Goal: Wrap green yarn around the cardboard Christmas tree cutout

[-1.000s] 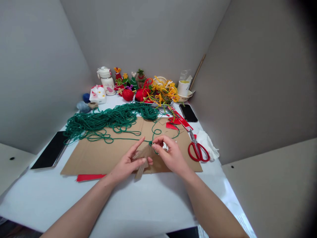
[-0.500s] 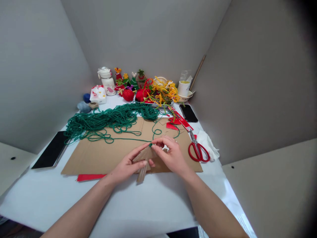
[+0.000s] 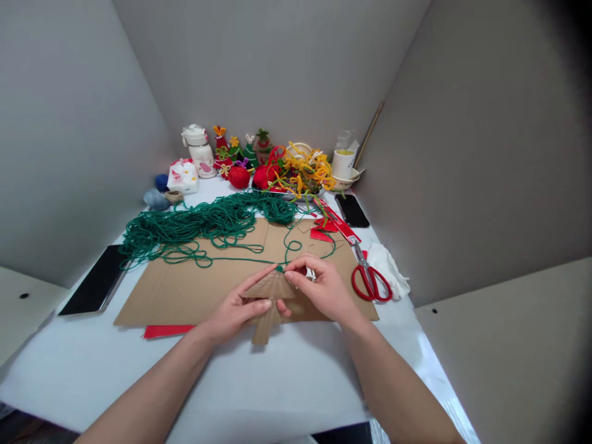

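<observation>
- White counter, beneath the work.
- Brown cardboard sheet, flat on it.
- Green yarn heap, overlapping the sheet's far left.
- Left hand, gripping a tree-shaped cutout; right hand, pinching at its tip.
- The cutout: between the hands, over the sheet's near edge.
- Green winding, within that pinch.

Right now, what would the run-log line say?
left hand: holds cardboard cutout | right hand: pinches green yarn at cutout's tip | red-handled scissors: lie to the right
</observation>
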Available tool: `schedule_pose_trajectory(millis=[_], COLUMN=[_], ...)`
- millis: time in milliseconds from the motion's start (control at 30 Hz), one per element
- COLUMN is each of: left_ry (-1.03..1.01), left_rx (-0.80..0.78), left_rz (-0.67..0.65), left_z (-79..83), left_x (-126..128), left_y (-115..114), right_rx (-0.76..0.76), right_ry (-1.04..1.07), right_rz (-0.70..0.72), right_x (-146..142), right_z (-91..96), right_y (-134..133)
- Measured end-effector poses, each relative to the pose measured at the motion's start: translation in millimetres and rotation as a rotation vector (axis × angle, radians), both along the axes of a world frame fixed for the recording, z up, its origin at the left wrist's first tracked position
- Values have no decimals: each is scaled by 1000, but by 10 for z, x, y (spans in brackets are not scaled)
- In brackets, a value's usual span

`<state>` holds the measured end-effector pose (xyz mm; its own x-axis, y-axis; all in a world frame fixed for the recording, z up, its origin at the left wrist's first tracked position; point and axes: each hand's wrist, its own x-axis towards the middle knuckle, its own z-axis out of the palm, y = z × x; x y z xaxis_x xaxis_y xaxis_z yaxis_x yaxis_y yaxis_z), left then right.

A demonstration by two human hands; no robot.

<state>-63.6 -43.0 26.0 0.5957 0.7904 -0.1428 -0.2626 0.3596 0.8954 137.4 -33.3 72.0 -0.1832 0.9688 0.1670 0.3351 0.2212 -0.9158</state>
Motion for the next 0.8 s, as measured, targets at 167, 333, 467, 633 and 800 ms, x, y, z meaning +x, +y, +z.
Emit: schedule_pose_trajectory(millis=[167, 333, 467, 633, 800], left_ry=[-99, -184, -246, -253, -223], left_rx=[5, 10, -20, -81, -93], left_rz=[-96, -191, -257, -323, -355], left_z=[-3, -9, -33, -32, -29], left_x=[-30, -44, -54, -74, -77], left_y=[0, -7, -5, 9, 33], right_rx=[-249, -324, -354, -336, -243], right_ry=[150, 226, 244, 228, 112], right_rz=[94, 197, 242, 278, 306], right_x=[47, 82, 87, 86, 97], right_z=[-7, -46, -38, -29, -46], right_y=[7, 19, 27, 32, 45])
